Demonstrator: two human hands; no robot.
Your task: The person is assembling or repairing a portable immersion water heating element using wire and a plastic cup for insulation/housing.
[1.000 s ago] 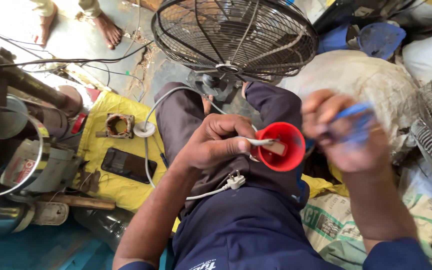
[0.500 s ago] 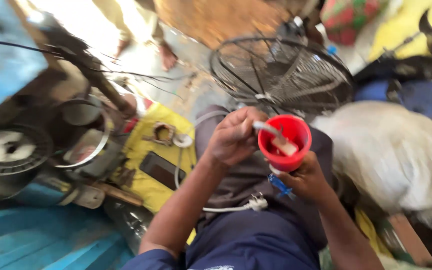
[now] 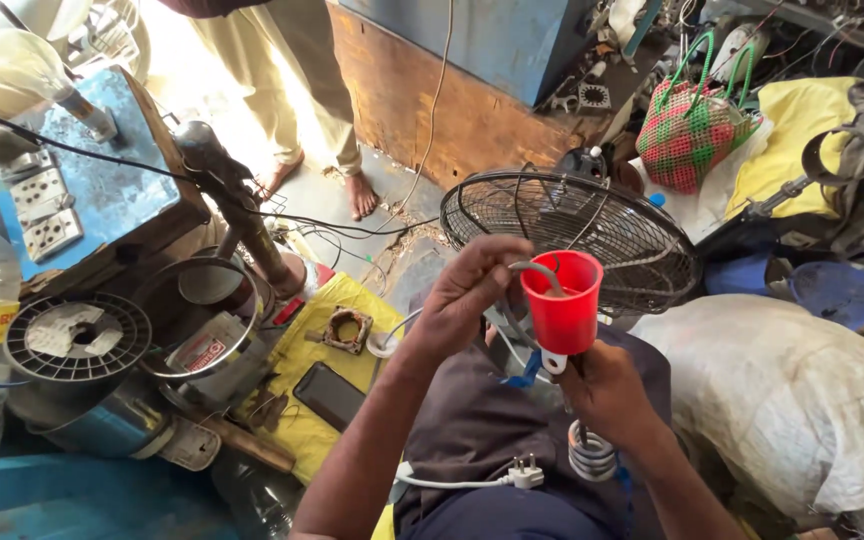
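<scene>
Left hand [image 3: 467, 300] was closed in a pinch on the grey cord [image 3: 542, 275], feeding it over the rim into the red cup-shaped cover [image 3: 564, 303]. Right hand [image 3: 607, 390] sat just below that cover, fingers wrapped around the stem of the immersion heater; its metal coil [image 3: 592, 455] hung under the palm, over the lap. White plug [image 3: 525, 470] lay on the thigh, near the right wrist, unconnected. Judged step: seating the cord inside the cover at the heater's handle end. The next move would seem to call for a steady right grip while the left works the cord through, without kinking it. Beyond the hands stood a black fan guard [image 3: 572, 235], nearly touching the cover in view. To the left of the left forearm, a yellow cloth [image 3: 302, 400] on the floor carried a dark phone [image 3: 329, 395] and a small square metal frame [image 3: 347, 328]. Further left: a wire spool [image 3: 77, 335] and a blue box [image 3: 102, 190]. Another person's bare feet stood past the fan. A white sack [image 3: 782, 400] lay to the right of the right arm.
</scene>
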